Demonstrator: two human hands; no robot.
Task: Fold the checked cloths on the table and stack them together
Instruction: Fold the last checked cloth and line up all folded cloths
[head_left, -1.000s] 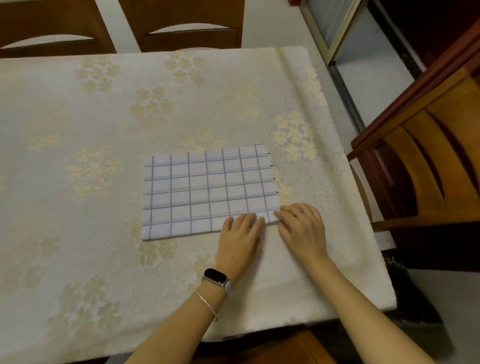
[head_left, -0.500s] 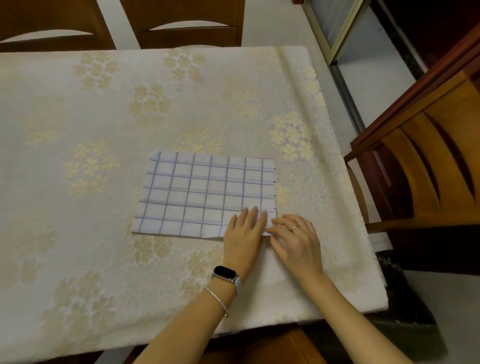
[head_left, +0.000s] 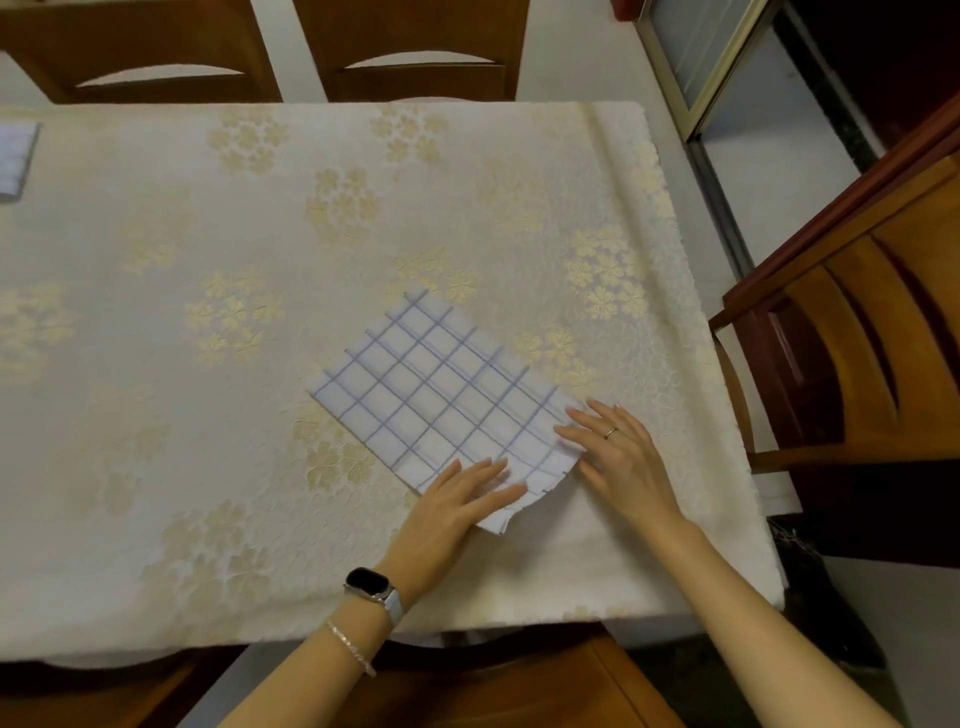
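Note:
A white cloth with a blue check (head_left: 441, 400) lies folded on the table (head_left: 208, 467), turned at an angle, near the front right. My left hand (head_left: 457, 506) rests on its near corner with straight fingers. My right hand (head_left: 618, 457) touches the cloth's right edge, fingers spread and straight. Another checked cloth (head_left: 15, 156) shows partly at the far left edge of the view.
A cream tablecloth with gold flowers covers the table. Wooden chairs stand behind the table (head_left: 415, 57), at the right (head_left: 857, 353) and under the near edge (head_left: 493, 686). The table's right edge runs close to my right hand.
The cloth has been turned from lying square to lying at an angle. My hands stayed at its near right corner. The view has shifted so the far-left cloth now shows.

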